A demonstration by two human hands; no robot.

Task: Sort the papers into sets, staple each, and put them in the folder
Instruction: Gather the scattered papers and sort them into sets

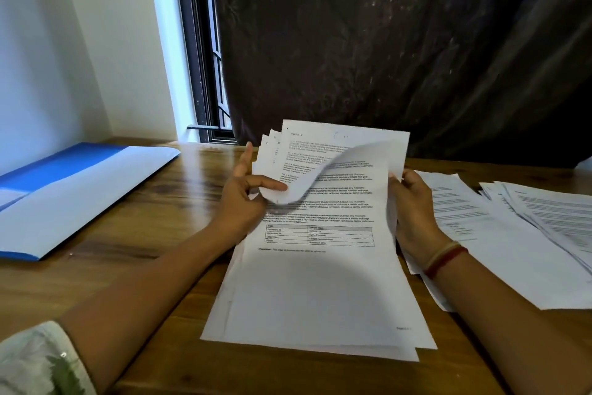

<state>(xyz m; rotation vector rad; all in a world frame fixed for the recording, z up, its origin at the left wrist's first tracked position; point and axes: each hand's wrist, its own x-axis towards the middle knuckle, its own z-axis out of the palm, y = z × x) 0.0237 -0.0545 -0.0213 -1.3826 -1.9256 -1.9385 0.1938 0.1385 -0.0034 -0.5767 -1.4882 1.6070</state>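
A stack of printed white papers (320,292) lies in front of me on the wooden table (153,221), its far end lifted and fanned. My left hand (243,199) grips the fanned sheets at their left edge, with the forefinger pressed on a curled top sheet (320,173). My right hand (413,205) holds the right edge of that same bent sheet. A blue and white folder (77,189) lies open at the far left of the table, apart from both hands.
More loose printed sheets (499,234) spread over the table's right side, some overlapping and running off the frame. A dark curtain (400,42) hangs behind the table, with a window frame (205,74) and a white wall to the left.
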